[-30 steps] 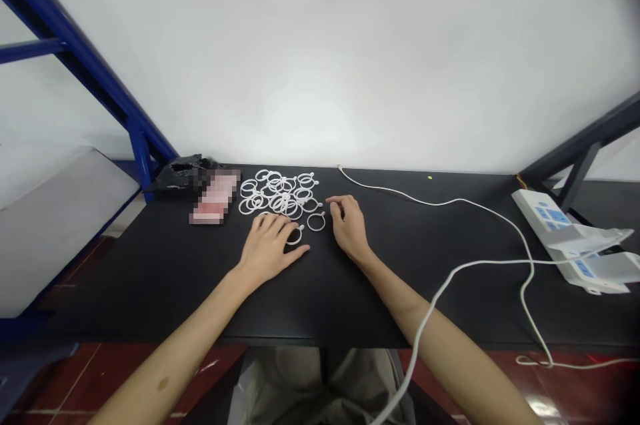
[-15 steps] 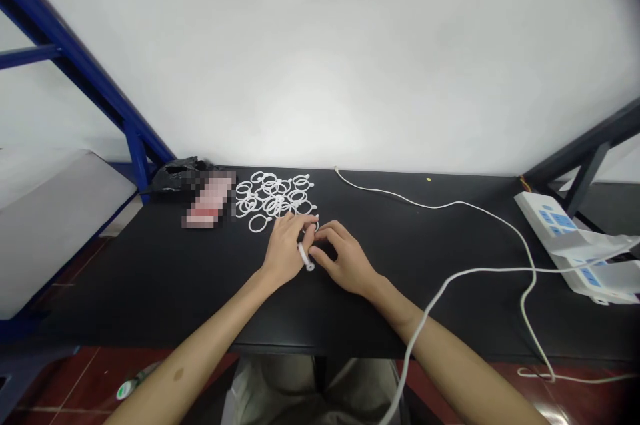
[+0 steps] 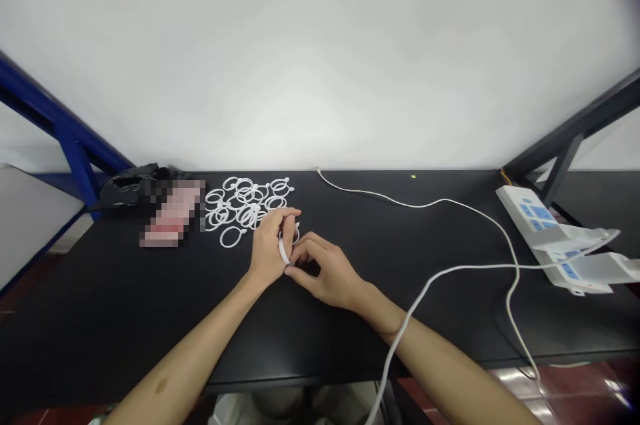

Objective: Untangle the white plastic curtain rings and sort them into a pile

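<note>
A white plastic ring [image 3: 283, 250] loops around the thumb side of my left hand [image 3: 270, 248], whose fingers are closed around it. My right hand [image 3: 333, 271] is curled, with thumb and index finger pinched at the ring's lower end, hiding its small round tab. A white curve also shows by the left fingertips; whether it belongs to the same ring or a second one I cannot tell. Just beyond my left hand lies a loose pile of similar white rings [image 3: 246, 215] with small tabs, several overlapping.
Left of the pile are a blurred pink-and-red item [image 3: 173, 211] and a black plastic bag [image 3: 123, 188]. A white cable [image 3: 443, 201] crosses the black table [image 3: 190, 291] and passes over my right forearm. On the right sits a white power strip [image 3: 530, 218].
The view has shifted, so things on the table appear further left. My right fingers have moved onto the ring's tab end, which was uncovered before.
</note>
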`<state>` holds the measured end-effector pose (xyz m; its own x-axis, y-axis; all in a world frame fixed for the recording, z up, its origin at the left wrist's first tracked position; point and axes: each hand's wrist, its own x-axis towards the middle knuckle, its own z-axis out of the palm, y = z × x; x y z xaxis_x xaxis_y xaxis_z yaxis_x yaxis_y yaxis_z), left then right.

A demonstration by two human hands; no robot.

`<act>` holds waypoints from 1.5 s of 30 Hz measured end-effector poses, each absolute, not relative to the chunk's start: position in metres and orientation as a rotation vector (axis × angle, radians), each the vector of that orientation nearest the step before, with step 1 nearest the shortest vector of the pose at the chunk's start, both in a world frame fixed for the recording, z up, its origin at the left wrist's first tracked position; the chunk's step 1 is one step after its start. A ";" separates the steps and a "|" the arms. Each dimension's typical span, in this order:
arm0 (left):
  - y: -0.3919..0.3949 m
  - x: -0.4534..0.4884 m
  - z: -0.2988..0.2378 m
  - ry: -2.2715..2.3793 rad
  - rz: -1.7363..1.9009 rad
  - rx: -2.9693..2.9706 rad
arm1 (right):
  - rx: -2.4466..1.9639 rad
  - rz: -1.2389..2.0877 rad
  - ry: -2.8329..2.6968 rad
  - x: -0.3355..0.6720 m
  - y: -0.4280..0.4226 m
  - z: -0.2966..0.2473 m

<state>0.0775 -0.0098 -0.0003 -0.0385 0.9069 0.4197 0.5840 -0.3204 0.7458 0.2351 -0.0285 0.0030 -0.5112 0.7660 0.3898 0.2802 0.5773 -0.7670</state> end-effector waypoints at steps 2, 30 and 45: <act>-0.010 0.078 0.002 1.577 1.290 1.884 | -0.829 0.857 -2.046 0.234 -0.031 0.003; -0.009 0.067 0.005 1.344 1.313 2.283 | -1.024 1.005 -1.757 0.241 -0.021 0.008; -0.013 0.070 0.013 1.383 1.061 1.915 | -0.817 1.192 -1.876 0.242 -0.027 0.014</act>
